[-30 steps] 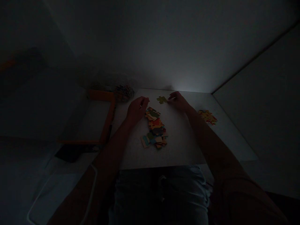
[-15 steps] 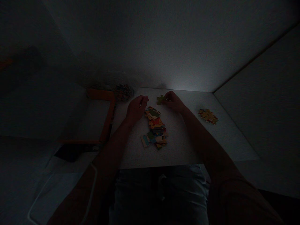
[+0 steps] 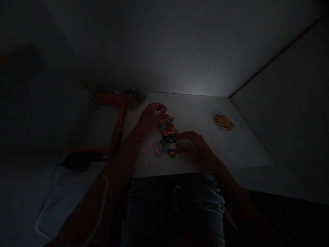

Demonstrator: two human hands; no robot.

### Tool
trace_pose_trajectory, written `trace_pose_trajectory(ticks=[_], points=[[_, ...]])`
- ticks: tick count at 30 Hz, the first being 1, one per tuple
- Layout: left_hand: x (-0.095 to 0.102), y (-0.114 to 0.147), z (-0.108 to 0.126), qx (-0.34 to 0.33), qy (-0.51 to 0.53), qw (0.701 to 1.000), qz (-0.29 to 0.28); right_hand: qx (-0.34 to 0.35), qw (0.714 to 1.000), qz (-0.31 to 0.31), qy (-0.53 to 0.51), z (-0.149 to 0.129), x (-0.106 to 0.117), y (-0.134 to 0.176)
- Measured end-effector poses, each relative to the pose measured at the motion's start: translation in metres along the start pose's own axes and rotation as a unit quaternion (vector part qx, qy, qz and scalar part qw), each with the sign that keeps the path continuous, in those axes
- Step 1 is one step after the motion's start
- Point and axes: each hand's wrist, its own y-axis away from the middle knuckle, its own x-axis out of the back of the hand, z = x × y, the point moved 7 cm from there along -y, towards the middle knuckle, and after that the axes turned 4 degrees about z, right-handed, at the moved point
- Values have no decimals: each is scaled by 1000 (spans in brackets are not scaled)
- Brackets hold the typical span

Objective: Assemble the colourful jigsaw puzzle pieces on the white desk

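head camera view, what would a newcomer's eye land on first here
In the dim light, the colourful heap of puzzle pieces stands out mid-table, with the left hand by its far end and the right hand at its right side. A smaller heap lies apart to the right; an orange-edged frame is at the left.

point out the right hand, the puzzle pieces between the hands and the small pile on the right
right hand (image 3: 197, 145): head view, back of the hand
puzzle pieces between the hands (image 3: 169, 131): head view, orange part near the middle
small pile on the right (image 3: 224, 122): head view, its middle
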Motion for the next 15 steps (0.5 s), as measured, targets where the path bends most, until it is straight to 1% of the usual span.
trace_pose_trajectory(ticks=[2, 4, 7, 9, 11, 12, 13, 14, 15], points=[[-3, 3, 11, -39, -15, 998, -41, -18, 997, 0, 72, 5, -2, 21], [-8, 8, 21, -76, -33, 993, -90, -54, 987, 29, 149, 24, 10, 37], [-14, 16, 32, -113, -61, 981, -147, -149, 955, 93, 239, 79, 48, 50], [-17, 20, 35, -128, -74, 974, -174, -212, 932, 101, 278, 122, 72, 54], [-19, 23, 37, -133, -81, 971, -184, -267, 916, 74, 290, 162, 87, 54], [-20, 23, 36, -131, -82, 971, -183, -281, 912, 66, 292, 176, 92, 53], [-20, 23, 36, -127, -82, 972, -180, -286, 911, 64, 289, 186, 96, 50], [-21, 22, 34, -121, -80, 974, -175, -281, 914, 70, 284, 189, 99, 48], [-21, 21, 32, -113, -79, 976, -169, -266, 920, 84, 275, 186, 99, 44]])
